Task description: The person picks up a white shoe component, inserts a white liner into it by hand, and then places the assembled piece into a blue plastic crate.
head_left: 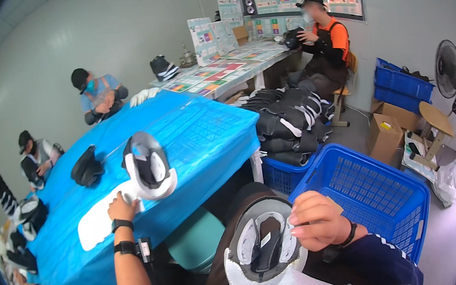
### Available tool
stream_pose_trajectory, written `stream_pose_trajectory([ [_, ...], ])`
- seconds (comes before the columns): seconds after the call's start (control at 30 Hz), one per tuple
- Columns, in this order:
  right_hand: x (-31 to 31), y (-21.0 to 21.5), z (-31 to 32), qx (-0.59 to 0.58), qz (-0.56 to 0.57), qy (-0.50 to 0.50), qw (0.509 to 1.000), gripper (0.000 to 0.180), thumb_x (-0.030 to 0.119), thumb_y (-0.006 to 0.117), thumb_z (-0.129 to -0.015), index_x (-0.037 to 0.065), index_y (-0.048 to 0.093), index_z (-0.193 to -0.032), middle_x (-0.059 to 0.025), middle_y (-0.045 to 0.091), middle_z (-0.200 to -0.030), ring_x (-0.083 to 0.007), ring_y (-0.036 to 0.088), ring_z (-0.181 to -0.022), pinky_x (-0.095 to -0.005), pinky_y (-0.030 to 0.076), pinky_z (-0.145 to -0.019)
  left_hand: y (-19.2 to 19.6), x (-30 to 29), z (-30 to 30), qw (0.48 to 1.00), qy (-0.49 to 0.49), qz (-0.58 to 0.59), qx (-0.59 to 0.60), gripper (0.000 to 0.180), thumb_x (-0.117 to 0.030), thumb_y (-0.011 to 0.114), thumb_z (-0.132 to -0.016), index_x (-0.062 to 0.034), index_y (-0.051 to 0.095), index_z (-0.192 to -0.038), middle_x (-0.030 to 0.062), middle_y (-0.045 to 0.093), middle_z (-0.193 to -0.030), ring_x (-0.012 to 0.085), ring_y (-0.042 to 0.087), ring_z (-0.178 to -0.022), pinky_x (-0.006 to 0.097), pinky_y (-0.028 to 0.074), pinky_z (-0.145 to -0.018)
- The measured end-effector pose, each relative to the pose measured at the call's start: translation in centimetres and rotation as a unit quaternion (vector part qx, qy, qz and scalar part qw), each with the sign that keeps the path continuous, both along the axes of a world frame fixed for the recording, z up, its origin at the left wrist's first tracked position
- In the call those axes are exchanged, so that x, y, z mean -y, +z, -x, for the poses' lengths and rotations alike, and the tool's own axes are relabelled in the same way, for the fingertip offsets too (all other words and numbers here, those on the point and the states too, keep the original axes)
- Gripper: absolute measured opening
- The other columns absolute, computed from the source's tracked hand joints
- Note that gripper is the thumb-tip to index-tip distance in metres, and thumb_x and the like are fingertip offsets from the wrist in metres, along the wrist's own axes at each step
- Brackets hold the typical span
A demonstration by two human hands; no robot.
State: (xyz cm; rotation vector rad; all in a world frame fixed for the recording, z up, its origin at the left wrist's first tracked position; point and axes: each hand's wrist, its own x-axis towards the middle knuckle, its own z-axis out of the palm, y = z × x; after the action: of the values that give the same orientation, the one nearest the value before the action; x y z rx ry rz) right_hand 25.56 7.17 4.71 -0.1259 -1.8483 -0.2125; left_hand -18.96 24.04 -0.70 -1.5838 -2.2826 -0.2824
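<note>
Grey-white shoe upper (265, 242), black insole, R hand (317, 220)

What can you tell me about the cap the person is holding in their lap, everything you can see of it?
The cap lies upside down in the person's lap, its hollow facing the camera. The shell looks dark, the inside lined with grey and white padded fabric panels and a dark strap down the middle. A pale brim or edge curves below it. The right hand grips its right rim; the left hand is away on the blue table.
</note>
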Motion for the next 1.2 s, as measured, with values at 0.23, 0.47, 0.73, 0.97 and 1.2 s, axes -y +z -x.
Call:
stream_pose_trajectory([
  [0.23,-1.0,-1.0,0.7,0.013,0.041,0.013,0.999,0.036,-0.003,0.055,-0.059,0.005,0.062,-0.094,-0.0087,0.056,-0.09,-0.0228,0.053,-0.068,-0.0319,0.044,-0.061,-1.1,-1.6,2.4,0.957,-0.12,-0.205,0.168,0.051,-0.014,0.07,-0.065,-0.0002,0.048,-0.108,0.0228,0.056,-0.097,0.0355,0.055,-0.089,0.04,0.044,-0.078],
  [0.47,-2.3,-1.6,1.3,0.006,0.116,0.028,0.993,0.031,-0.003,0.054,-0.064,0.003,0.061,-0.094,-0.011,0.055,-0.089,-0.0237,0.055,-0.069,-0.0331,0.046,-0.063,4.5,6.6,-5.5,0.719,-0.154,-0.637,0.232,0.018,-0.008,0.059,-0.081,0.0035,0.056,-0.095,0.0127,0.057,-0.088,0.019,0.054,-0.077,0.029,0.044,-0.069],
  [0.73,-1.2,-2.7,2.5,-0.023,0.615,0.48,0.625,0.06,0.024,0.048,-0.087,0.003,0.016,-0.134,-0.0153,0.03,-0.132,-0.025,0.035,-0.119,-0.0377,0.03,-0.097,7.0,17.9,-19.5,0.716,-0.667,-0.204,0.007,0.029,-0.01,0.058,-0.064,-0.0102,0.063,-0.093,0.0014,0.058,-0.086,0.0168,0.055,-0.079,0.028,0.046,-0.064],
  [0.97,-1.5,-3.9,2.9,-0.157,0.703,0.417,0.554,0.032,0.012,0.049,-0.087,0.002,0.041,-0.117,-0.0082,0.055,-0.101,-0.0167,0.055,-0.093,-0.0303,0.044,-0.081,7.2,20.0,-19.9,0.615,-0.781,-0.019,0.11,0.021,-0.017,0.061,-0.071,-0.0107,0.065,-0.091,-0.0023,0.059,-0.092,0.0157,0.052,-0.09,0.031,0.041,-0.076],
  [1.2,-0.9,-4.7,4.5,-0.238,0.629,0.482,0.561,0.022,0.0,0.056,-0.081,0.004,0.042,-0.098,-0.0073,0.054,-0.09,-0.0154,0.055,-0.086,-0.0287,0.045,-0.077,2.3,18.0,-22.1,0.386,-0.734,0.05,0.556,0.131,-0.055,0.079,-0.04,-0.0175,0.0,-0.138,0.0248,0.001,-0.14,0.0358,0.01,-0.13,0.043,0.011,-0.104],
])
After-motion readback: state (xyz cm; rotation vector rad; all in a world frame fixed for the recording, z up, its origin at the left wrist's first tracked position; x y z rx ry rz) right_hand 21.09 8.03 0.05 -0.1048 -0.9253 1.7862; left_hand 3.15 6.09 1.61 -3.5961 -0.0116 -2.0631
